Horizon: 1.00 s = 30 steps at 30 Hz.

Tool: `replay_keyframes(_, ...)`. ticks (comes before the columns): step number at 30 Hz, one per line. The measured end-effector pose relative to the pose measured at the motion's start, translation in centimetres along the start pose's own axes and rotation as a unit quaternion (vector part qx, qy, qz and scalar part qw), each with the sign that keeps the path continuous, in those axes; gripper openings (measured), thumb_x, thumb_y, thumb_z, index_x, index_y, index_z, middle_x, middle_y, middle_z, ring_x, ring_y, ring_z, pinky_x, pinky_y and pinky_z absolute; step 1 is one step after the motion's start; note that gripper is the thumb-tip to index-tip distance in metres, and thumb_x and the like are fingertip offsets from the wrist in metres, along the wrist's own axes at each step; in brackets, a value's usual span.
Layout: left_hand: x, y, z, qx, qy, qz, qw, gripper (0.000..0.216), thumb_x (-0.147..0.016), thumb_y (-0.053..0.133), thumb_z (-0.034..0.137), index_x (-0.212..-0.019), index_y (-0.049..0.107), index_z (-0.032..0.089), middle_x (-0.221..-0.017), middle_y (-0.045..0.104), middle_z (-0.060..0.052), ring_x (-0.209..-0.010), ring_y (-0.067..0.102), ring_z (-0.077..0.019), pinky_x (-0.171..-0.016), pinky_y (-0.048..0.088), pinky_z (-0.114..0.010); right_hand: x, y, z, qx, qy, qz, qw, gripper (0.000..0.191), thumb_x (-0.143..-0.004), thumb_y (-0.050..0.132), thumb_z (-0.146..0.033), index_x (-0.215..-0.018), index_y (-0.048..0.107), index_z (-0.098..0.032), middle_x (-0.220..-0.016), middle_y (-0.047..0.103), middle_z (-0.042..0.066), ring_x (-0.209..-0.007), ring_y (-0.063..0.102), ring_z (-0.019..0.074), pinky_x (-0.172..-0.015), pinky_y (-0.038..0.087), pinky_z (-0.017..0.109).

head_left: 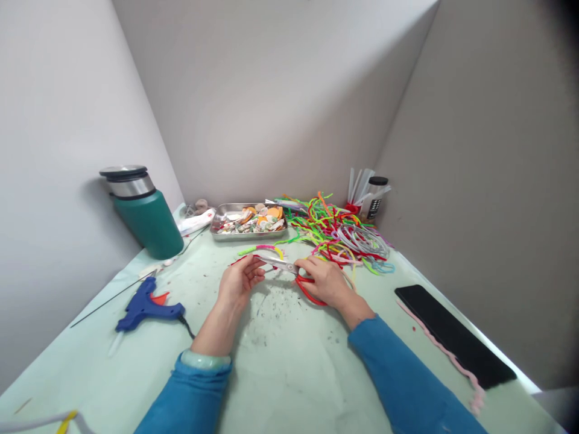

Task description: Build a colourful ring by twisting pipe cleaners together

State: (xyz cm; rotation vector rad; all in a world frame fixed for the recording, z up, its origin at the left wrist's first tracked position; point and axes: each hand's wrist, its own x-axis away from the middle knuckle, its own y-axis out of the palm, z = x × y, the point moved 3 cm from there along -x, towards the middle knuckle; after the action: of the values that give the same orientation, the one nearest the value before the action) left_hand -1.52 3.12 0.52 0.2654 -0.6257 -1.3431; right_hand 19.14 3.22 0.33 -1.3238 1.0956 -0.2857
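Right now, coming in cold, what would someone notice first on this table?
The bright tangle of pipe cleaners at the back right of the table, just beyond the hands. In the middle, the right hand holds red-handled scissors whose blades point at a red strand pinched in the left hand. On the left are a green flask and, nearer, a blue glue gun.

Mat [280, 361] centre free; glue gun [147, 307] L, pipe-cleaner pile [344, 232] ahead, prob. phone [452, 334] R.
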Motion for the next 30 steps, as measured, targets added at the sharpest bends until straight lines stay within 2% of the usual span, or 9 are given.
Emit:
replay_keyframes(8, 0.05, 0.05, 0.09, 0.004, -0.004, -0.004, 1.0, 0.011, -0.078, 0.052, 0.013, -0.081, 0.062, 0.008, -0.069, 0.069, -0.008, -0.046, 0.06, -0.0105, -0.045, 0.05, -0.021, -0.07, 0.27, -0.03, -0.052, -0.003, 0.003, 0.999, 0.027, -0.081, 0.057, -0.031, -0.106, 0.058, -0.021, -0.087, 0.062, 0.005, -0.073, 0.055, 0.0158, -0.064, 0.037, 0.025)
replay_keyframes(14, 0.12, 0.07, 0.13, 0.004, -0.003, -0.007, 1.0, 0.01, -0.078, 0.053, 0.013, -0.08, 0.062, 0.009, -0.07, 0.07, -0.008, -0.047, 0.06, -0.0104, -0.046, 0.05, -0.021, -0.16, 0.48, -0.23, -0.093, 0.012, -0.001, 0.996, 0.027, -0.08, 0.059, -0.033, -0.104, 0.06, -0.02, -0.093, 0.065, 0.006, -0.08, 0.058, 0.0164, -0.068, 0.04, 0.024)
replay_keyframes(20, 0.14, 0.03, 0.16, 0.001, 0.008, -0.003, 1.0, 0.009, -0.076, 0.056, 0.014, -0.079, 0.063, 0.009, -0.074, 0.07, -0.008, -0.05, 0.061, -0.01, -0.047, 0.05, -0.02, -0.3, 0.37, -0.32, -0.114, 0.021, -0.001, 0.993, 0.029, -0.079, 0.06, -0.04, -0.099, 0.062, -0.019, -0.088, 0.067, 0.005, -0.079, 0.059, 0.0163, -0.067, 0.04, 0.023)
replay_keyframes(26, 0.07, 0.0, 0.1, 0.007, 0.004, 0.002, 1.0, 0.017, -0.08, 0.056, 0.025, -0.08, 0.063, 0.009, -0.071, 0.069, -0.008, -0.047, 0.059, -0.0102, -0.045, 0.05, -0.022, -0.33, 0.14, -0.59, -0.117, 0.018, -0.001, 0.993, 0.028, -0.079, 0.06, -0.041, -0.098, 0.063, -0.02, -0.089, 0.068, 0.005, -0.076, 0.059, 0.0161, -0.064, 0.039, 0.023)
replay_keyframes(30, -0.16, -0.3, -0.02, 0.011, 0.005, 0.012, 1.0, 0.014, -0.081, 0.053, 0.019, -0.075, 0.062, 0.009, -0.071, 0.069, -0.008, -0.046, 0.059, -0.0091, -0.045, 0.05, -0.021, -0.37, 0.13, -0.97, -0.115, 0.024, -0.004, 0.993, 0.026, -0.079, 0.059, -0.042, -0.094, 0.063, -0.021, -0.084, 0.068, 0.004, -0.072, 0.059, 0.0152, -0.06, 0.037, 0.022)
